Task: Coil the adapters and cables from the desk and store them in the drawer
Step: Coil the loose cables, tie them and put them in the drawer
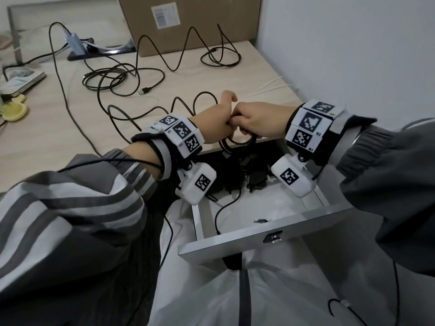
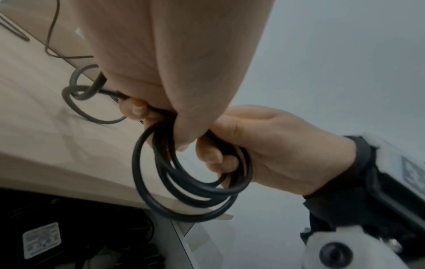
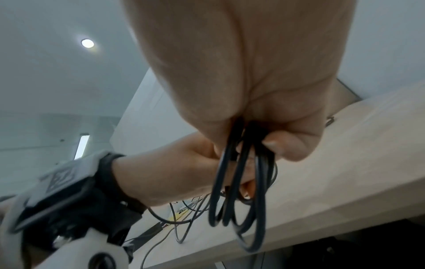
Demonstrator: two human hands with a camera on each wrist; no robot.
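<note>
I am looking at what seems an office or small workroom. Ahead of my hands lies a pale wood-grain desk (image 1: 247, 74) set into the corner of a plain white wall (image 1: 353, 55), with a cardboard box (image 1: 188, 22) at its far edge. Below my hands a grey metal drawer (image 1: 259, 238) with a lock stands open. Overhead I see a recessed ceiling light (image 3: 87, 43).

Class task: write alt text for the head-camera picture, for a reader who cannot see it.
Two hands, the left hand and the right hand, meet knuckle to knuckle, gripping a small coil of black cable above an open drawer. More loose black cables sprawl over the pale desk behind, before a cardboard box.
</note>
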